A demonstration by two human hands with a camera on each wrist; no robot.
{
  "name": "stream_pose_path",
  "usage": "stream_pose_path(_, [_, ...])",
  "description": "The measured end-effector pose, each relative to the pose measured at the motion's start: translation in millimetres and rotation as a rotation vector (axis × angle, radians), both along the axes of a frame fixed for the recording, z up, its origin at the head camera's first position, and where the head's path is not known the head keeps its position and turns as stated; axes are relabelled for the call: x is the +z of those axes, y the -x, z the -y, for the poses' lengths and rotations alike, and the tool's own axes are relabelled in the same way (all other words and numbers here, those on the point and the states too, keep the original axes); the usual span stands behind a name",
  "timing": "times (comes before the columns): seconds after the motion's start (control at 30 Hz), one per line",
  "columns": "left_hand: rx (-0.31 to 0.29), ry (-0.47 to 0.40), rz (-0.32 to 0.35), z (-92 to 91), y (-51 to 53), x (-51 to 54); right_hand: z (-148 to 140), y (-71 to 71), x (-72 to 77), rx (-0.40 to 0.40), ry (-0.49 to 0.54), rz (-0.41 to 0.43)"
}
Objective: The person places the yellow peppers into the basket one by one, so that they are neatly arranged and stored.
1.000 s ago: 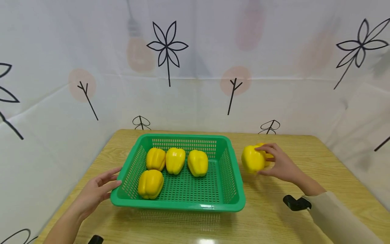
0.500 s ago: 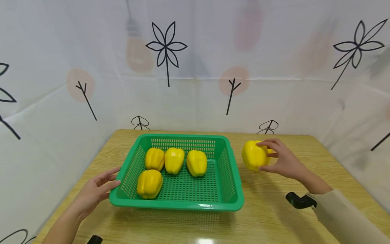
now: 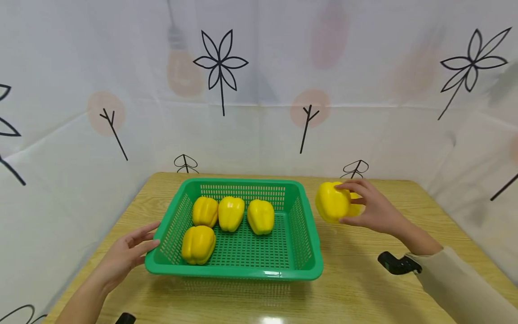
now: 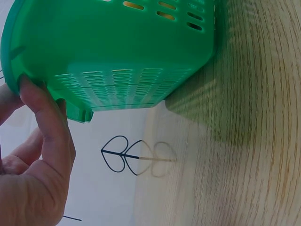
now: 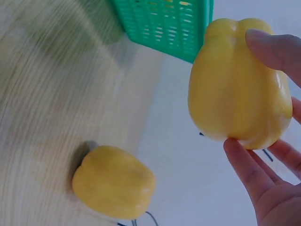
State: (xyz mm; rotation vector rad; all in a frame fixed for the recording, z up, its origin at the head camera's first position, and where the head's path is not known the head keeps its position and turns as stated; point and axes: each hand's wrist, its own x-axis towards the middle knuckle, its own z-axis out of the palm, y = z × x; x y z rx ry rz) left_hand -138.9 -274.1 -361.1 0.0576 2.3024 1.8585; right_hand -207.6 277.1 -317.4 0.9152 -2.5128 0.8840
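Observation:
My right hand (image 3: 374,208) holds a yellow bell pepper (image 3: 332,202) between thumb and fingertips, above the table to the right of the green basket (image 3: 238,272). In the right wrist view the same bell pepper (image 5: 237,89) is well off the tabletop. Another yellow bell pepper (image 5: 113,181) lies on the table; the head view shows it partly hidden behind the held one. My left hand (image 3: 123,258) grips the basket's left rim; in the left wrist view its fingers (image 4: 47,113) curl at the rim's underside. Several yellow bell peppers, one of them a front-left bell pepper (image 3: 198,245), lie inside the basket.
The wooden table (image 3: 352,288) carries the basket. A white patterned cloth (image 3: 259,135) stands behind the table and along both sides. A black wrist strap mount (image 3: 398,263) sits at the right sleeve.
My right hand has raised the bell pepper from near the other one and shifted it slightly left toward the basket. The left hand stays at the rim.

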Motion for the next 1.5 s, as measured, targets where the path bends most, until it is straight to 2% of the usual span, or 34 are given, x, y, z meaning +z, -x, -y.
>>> stream_pose_path(0.53, [0.006,-0.001,-0.009,0.9,-1.6,-1.2,31.7,0.9,18.1,0.099,0.056,0.022])
stream_pose_path(0.93, [0.006,-0.002,0.0,1.0,-2.1,-1.1,60.0,5.1,29.5,0.165,0.086,0.087])
stream_pose_path(1.5, [0.01,0.001,0.0,0.2,-0.3,-1.0,103.4,13.3,33.4,0.236,0.129,0.185])
